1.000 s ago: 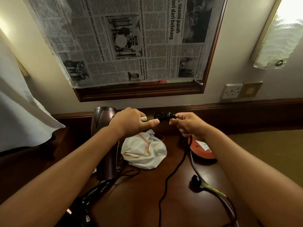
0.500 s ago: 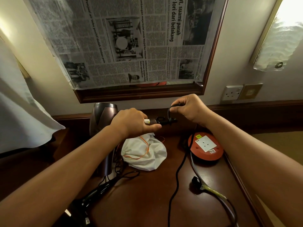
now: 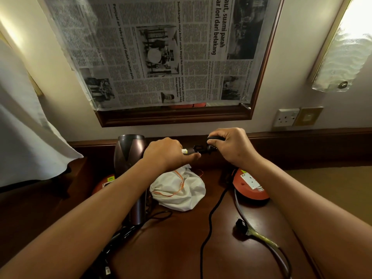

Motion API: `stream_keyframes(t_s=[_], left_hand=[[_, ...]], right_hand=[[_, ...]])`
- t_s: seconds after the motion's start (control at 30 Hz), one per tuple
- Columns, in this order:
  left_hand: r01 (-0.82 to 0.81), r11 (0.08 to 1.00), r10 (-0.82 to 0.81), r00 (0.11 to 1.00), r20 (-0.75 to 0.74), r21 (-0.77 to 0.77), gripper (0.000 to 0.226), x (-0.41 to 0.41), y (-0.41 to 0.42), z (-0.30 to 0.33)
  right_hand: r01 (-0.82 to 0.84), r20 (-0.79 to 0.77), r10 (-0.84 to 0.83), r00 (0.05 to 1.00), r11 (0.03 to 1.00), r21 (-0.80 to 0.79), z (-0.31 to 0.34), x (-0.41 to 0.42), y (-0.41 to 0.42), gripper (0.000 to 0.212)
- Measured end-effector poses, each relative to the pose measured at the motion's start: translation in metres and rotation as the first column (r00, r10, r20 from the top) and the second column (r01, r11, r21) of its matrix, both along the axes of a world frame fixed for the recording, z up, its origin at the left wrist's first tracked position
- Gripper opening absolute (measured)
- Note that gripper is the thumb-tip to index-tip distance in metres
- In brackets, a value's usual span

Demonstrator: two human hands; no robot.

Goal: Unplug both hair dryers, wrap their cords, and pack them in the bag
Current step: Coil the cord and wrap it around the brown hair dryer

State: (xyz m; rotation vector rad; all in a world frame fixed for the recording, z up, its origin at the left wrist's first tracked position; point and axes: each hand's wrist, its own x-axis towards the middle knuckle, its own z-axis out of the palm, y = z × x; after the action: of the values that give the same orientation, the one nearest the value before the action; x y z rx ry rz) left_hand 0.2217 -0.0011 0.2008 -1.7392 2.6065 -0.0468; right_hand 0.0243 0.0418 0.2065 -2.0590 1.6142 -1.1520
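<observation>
My left hand [image 3: 167, 154] grips the handle of a brown hair dryer [image 3: 128, 152], whose barrel stands upright at the left. The handle's end with its black hang loop [image 3: 198, 149] sticks out to the right of my fist. My right hand [image 3: 231, 146] pinches the dryer's black cord [image 3: 210, 220], bent into a small loop just beside the handle end; the rest hangs down to the desk's front edge. A white drawstring bag [image 3: 181, 194] with an orange string lies below my hands. A second, black dryer [image 3: 120, 236] lies dim at the lower left, partly hidden by my left arm.
An orange extension reel [image 3: 249, 188] with a white socket sits under my right wrist; its grey cable ends in a black plug [image 3: 240, 225] on the dark wooden desk [image 3: 173, 248]. A wall socket [image 3: 285, 117] is at the right. A newspaper-covered mirror [image 3: 161, 53] hangs above.
My right hand has risen from beside the reel and bent the cord into a loop near the handle end. My left hand has held the dryer almost still.
</observation>
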Motion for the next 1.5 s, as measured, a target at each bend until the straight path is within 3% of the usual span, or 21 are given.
stream_keyframes(t_s=[0.2,0.37,0.53,0.77,0.9,1.07,1.27,1.33,1.43,1.5], left_hand=[[-0.047,0.999,0.047,0.999,-0.026,0.004,0.074,0.0,0.002,-0.002],[-0.072,0.997,0.073,0.995,-0.06,0.019,0.074,0.002,0.003,0.0],[-0.067,0.998,0.069,0.993,-0.094,0.017,0.078,0.005,0.001,0.004],[-0.03,0.999,0.024,0.987,-0.161,-0.034,0.076,0.002,0.007,0.014],[-0.012,0.999,0.004,0.988,-0.156,-0.049,0.076,0.002,0.009,0.017],[0.009,1.0,-0.014,0.983,-0.181,-0.027,0.075,0.005,0.01,0.017],[0.062,0.998,-0.063,0.979,-0.191,-0.014,0.079,0.009,0.01,0.017],[0.093,0.996,-0.093,0.979,-0.184,-0.009,0.083,0.012,0.009,0.017],[0.11,0.994,-0.109,0.969,-0.223,-0.007,0.082,0.015,0.009,0.021],[0.111,0.994,-0.109,0.967,-0.231,-0.006,0.08,0.016,0.01,0.026]], right_hand=[[0.044,0.067,-0.042,0.997,0.999,-0.029,-0.015,0.013,0.017,0.011],[0.082,0.229,-0.086,0.97,0.996,0.027,-0.029,0.026,0.036,0.024],[-0.076,0.58,-0.043,0.813,0.981,0.179,-0.048,0.037,0.051,0.035],[-0.208,0.778,-0.097,0.62,0.937,0.282,-0.058,0.044,0.06,0.024],[-0.279,0.816,-0.142,0.561,0.895,0.348,-0.063,0.039,0.058,0.031],[-0.326,0.811,-0.183,0.555,0.849,0.415,-0.064,0.033,0.055,0.039],[-0.504,0.888,-0.103,0.447,0.792,0.346,-0.07,0.024,0.047,0.028],[-0.489,0.862,-0.086,0.499,0.794,0.362,-0.068,0.019,0.042,0.027],[-0.3,0.643,-0.081,0.761,0.835,0.461,-0.063,0.01,0.033,0.037],[-0.216,0.53,-0.093,0.843,0.844,0.491,-0.06,0.005,0.027,0.046]])
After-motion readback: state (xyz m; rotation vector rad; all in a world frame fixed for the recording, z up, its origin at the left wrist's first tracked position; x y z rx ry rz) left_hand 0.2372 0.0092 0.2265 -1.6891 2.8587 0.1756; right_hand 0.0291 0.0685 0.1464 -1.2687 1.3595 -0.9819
